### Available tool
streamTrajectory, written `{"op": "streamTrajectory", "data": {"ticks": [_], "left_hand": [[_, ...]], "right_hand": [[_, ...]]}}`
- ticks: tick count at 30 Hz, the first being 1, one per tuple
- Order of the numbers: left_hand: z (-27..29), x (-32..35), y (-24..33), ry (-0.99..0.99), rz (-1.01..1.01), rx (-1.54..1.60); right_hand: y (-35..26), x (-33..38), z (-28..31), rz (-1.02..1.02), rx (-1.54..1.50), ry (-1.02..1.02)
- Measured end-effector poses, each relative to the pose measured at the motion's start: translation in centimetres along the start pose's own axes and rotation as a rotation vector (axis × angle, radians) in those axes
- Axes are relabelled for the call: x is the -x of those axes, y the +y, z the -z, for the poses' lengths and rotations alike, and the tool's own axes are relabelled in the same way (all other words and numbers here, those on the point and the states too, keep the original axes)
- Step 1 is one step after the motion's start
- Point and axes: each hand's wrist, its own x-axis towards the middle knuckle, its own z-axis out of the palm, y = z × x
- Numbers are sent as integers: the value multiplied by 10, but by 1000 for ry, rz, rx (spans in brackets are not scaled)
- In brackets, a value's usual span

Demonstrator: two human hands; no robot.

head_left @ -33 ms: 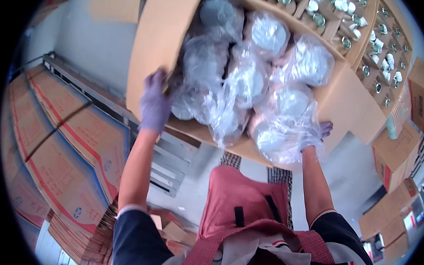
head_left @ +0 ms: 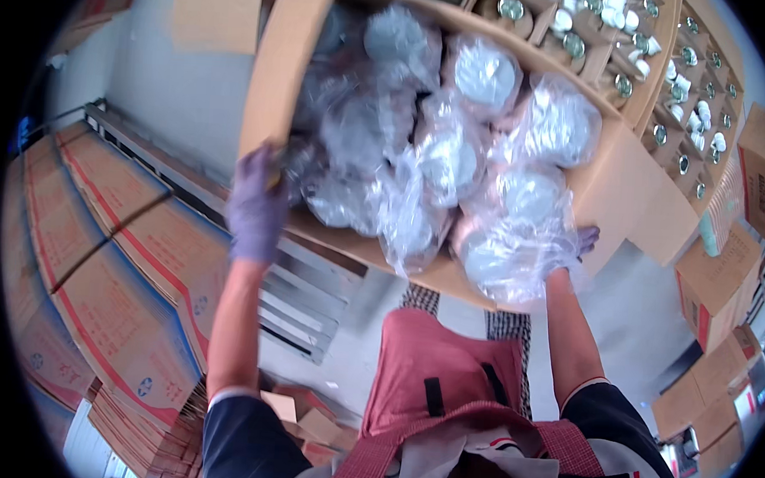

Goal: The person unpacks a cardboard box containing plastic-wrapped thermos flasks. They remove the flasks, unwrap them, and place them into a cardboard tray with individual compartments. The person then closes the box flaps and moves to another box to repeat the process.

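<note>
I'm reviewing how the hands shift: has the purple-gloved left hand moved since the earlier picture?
Yes: the purple-gloved left hand has moved left and toward the body, closer to the red-striped, flat brown cardboard stack.

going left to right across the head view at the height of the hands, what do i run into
Stacked flat cardboard cartons, gloved left hand, plastic-wrapped round items, gloved right hand, brown carton with a red edge

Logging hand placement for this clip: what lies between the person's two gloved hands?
In the head view, plastic-wrapped items inside the open cardboard box lie between the left hand and right hand.
</note>
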Motion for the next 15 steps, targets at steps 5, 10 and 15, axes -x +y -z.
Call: {"op": "streamTrajectory", "data": {"ticks": [5,10,15], "left_hand": [[95,-67,-161,241,351,-450],[-87,-123,-303,158,454,-201],[-219,-38,-421,-421,856,696]], "right_hand": [[-15,7,3,-17,119,50],[-9,5,7,-13,26,126],[-26,0,10,135,-11,82]]}}
